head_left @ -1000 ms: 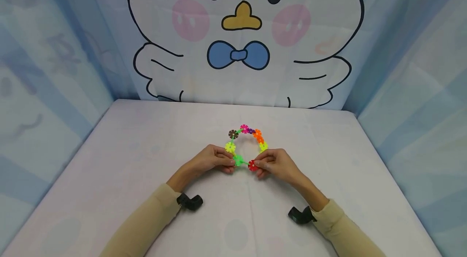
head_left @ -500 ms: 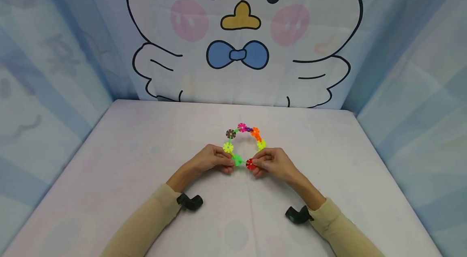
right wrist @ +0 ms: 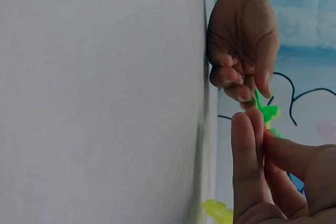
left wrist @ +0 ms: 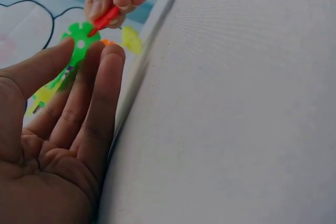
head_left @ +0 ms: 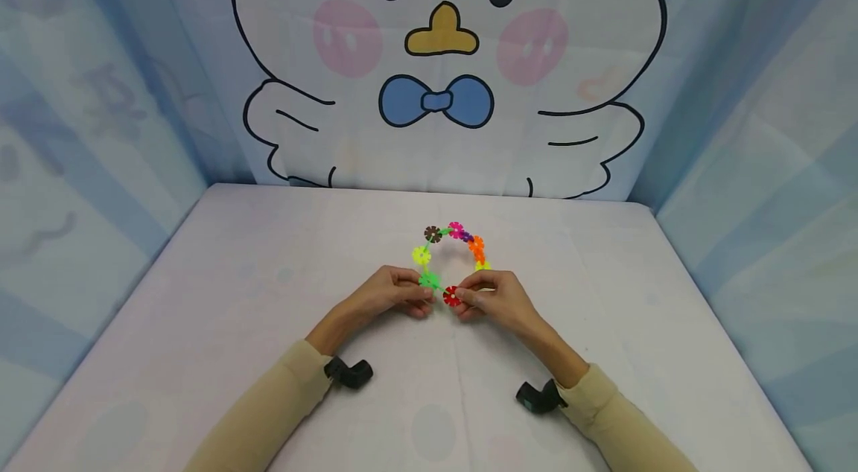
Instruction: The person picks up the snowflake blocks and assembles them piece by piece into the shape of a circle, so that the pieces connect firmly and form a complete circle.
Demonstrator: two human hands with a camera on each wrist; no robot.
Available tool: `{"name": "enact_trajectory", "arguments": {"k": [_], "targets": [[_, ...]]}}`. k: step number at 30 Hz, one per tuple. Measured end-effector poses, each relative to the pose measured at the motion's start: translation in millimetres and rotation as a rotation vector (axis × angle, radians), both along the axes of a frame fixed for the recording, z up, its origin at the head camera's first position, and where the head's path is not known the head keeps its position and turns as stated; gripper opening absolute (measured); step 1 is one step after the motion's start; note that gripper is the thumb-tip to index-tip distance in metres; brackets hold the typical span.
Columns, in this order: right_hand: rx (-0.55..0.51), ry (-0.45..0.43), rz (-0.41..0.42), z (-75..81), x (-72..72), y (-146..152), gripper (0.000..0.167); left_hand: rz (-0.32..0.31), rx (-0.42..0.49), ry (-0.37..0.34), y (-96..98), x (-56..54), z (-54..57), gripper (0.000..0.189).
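Note:
A ring of linked snowflake building discs [head_left: 477,243] in several colours stands up between my two hands in the head view. My left hand [head_left: 400,292] pinches at a green snowflake disc [left wrist: 80,43] on the ring's near left side, its thumb tip right at the rim. With thumb and fingers my right hand [head_left: 492,297] holds a red snowflake disc [head_left: 451,296] at the ring's near end. In the left wrist view the red disc [left wrist: 105,20] meets the green one's edge. My right fingers hide most of the red disc in the right wrist view.
A white-covered table [head_left: 268,234] lies under both hands. Behind it hangs a curtain [head_left: 439,152] printed with a cartoon animal. Black wrist cameras, one on the left [head_left: 348,373] and one on the right [head_left: 539,397], jut out from the sleeves.
My right hand has moved left with the red disc, closer to my left hand. The ring has turned a little, and its green and brown discs sit higher.

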State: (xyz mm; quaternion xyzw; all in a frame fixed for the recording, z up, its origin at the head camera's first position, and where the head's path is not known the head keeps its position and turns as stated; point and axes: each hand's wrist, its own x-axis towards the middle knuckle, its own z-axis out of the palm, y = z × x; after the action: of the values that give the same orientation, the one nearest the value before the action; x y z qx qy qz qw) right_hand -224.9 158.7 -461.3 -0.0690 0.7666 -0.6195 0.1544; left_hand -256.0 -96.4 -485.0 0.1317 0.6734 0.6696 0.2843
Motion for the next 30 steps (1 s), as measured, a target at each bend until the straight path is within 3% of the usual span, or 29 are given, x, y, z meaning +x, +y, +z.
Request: {"name": "enact_trajectory", "arguments": {"k": [5,13,21,26,30], "targets": [[0.035,0.033,0.010,0.9,1.7,-10.3,0.023,-0.028,-0.017,-0.025,0.8,1.8,2.9,0.022],[0.074,0.105,0.007,2.2,1.5,-17.8,0.018,0.010,-0.098,-0.010,8.0,7.9,5.3,0.023],[0.165,0.182,-0.018,0.5,-0.3,-7.1,0.019,0.007,-0.107,-0.014,9.0,7.5,3.5,0.024],[0.242,0.216,-0.143,2.0,-2.4,8.8,0.020,-0.008,-0.098,-0.022,8.4,6.3,3.8,0.024],[0.322,0.138,-0.262,0.6,-6.6,18.0,0.024,-0.010,-0.091,-0.031,7.5,5.7,4.5,0.024]]}}
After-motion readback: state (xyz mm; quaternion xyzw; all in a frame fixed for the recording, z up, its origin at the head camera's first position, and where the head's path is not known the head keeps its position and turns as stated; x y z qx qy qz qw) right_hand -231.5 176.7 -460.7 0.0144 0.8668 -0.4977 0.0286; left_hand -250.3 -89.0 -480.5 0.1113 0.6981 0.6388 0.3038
